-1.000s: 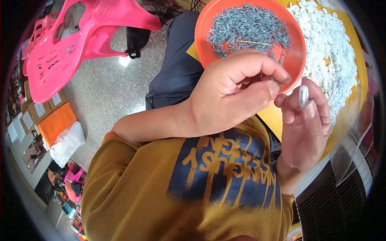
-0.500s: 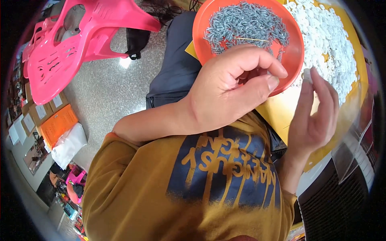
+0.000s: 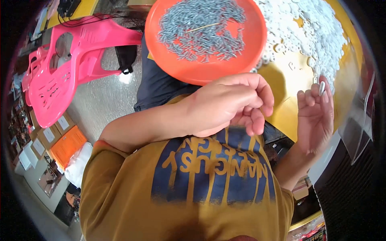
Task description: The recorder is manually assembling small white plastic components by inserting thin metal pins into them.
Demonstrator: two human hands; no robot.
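Note:
My right hand (image 3: 315, 116) is raised over the yellow surface beside the heap of white plastic pieces (image 3: 299, 28). It pinches one small white plastic piece (image 3: 322, 88) at its fingertips. Below the near rim of the orange-red bowl (image 3: 189, 76), my left hand (image 3: 229, 104) hangs with its fingers curled inward. Whatever those fingers hold, if anything, is hidden. Inside the bowl lie many thin grey metal pieces (image 3: 197, 30) like small screws or nails, with a thin yellowish stick (image 3: 204, 27) across them.
A pink plastic chair (image 3: 64, 76) stands on the speckled floor at the left. Cartons (image 3: 50, 134), an orange package (image 3: 68, 146) and a white bag (image 3: 79, 164) lie below it. A clear plastic sheet (image 3: 356, 132) hangs at the right edge.
The view has shifted, with the bowl now further left and fully apart from my left hand. My left hand has drawn back toward my shirt, its fingers turned downward. My right hand still holds its white piece.

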